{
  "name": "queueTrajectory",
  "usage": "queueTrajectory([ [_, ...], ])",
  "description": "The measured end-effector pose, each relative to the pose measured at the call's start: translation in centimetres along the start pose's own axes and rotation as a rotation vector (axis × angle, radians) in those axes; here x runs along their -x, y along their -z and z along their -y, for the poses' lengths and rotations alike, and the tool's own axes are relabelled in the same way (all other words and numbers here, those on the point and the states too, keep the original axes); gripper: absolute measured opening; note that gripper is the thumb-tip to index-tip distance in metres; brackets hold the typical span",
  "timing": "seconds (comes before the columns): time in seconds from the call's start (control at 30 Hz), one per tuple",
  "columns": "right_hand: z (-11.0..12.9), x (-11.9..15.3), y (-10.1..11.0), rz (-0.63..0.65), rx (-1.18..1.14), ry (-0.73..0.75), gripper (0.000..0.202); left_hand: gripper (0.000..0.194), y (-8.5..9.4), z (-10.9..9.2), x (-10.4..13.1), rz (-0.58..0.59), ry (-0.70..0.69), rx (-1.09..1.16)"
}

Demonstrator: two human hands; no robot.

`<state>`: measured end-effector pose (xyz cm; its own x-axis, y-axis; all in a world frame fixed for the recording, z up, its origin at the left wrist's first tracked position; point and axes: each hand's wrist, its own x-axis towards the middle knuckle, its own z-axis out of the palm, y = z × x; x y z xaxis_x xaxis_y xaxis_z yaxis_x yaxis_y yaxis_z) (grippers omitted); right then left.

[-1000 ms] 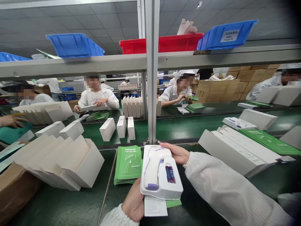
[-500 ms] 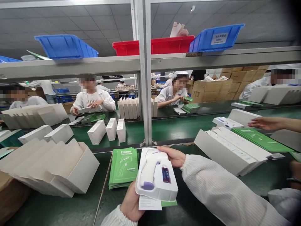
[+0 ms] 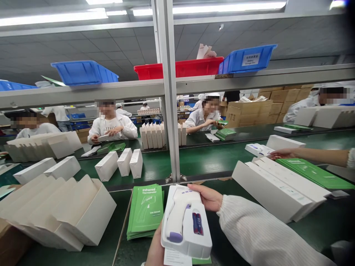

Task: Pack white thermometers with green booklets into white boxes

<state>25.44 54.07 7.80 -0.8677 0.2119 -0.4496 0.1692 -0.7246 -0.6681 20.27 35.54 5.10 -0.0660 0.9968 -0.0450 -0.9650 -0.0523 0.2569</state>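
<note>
Both my hands hold a white plastic tray (image 3: pixel 191 240) that carries a white and purple infrared thermometer (image 3: pixel 177 214) and two batteries (image 3: pixel 196 223). My left hand (image 3: pixel 155 249) grips the tray's near left edge, with a white paper slip (image 3: pixel 177 258) and a green booklet under it. My right hand (image 3: pixel 208 196) holds the far right corner. A stack of green manuals (image 3: pixel 145 210) lies just left of the tray on the green bench.
Open white cartons (image 3: pixel 61 210) are stacked at the left, flat white boxes (image 3: pixel 277 184) and green manuals (image 3: pixel 313 171) at the right. A co-worker's hand (image 3: pixel 283 153) reaches in from the right. A metal post (image 3: pixel 169 111) stands ahead; white boxes (image 3: pixel 122 162) ride the belt.
The view tilted up, so the tray sits lower in the picture. The boxes on the belt drifted left. A co-worker's arm came in from the right and reached further left.
</note>
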Motion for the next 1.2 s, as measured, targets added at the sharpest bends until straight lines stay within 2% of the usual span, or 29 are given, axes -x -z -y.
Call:
queueTrajectory([
  [0.1,-0.2,0.1,0.1,-0.020,0.031,0.041,0.013,0.069,0.7,-0.3,0.1,0.043,0.017,-0.028],
  [0.17,-0.4,0.2,0.1,-0.048,0.075,0.082,0.012,0.073,0.4,-0.4,0.3,0.054,0.035,-0.033],
  [0.33,-1.1,0.6,-0.3,-0.036,0.126,0.149,0.016,0.062,-1.1,0.1,0.2,0.045,0.032,0.037],
  [0.57,-1.5,1.1,-0.4,0.077,-0.167,-0.016,0.027,0.057,-1.4,-0.1,0.0,-0.008,0.011,0.064],
  [0.77,-1.5,0.3,0.1,0.195,-0.204,-0.083,0.040,0.059,-1.5,-0.2,0.1,-0.039,-0.010,0.045],
  [1.03,-1.5,-0.4,-0.4,0.143,-0.212,-0.100,0.035,0.056,-1.2,-0.9,0.2,-0.044,-0.024,0.031],
  [1.2,-1.5,-1.3,-1.5,0.178,-0.210,-0.144,0.037,0.058,-1.8,-1.8,0.5,-0.034,-0.074,0.014],
])
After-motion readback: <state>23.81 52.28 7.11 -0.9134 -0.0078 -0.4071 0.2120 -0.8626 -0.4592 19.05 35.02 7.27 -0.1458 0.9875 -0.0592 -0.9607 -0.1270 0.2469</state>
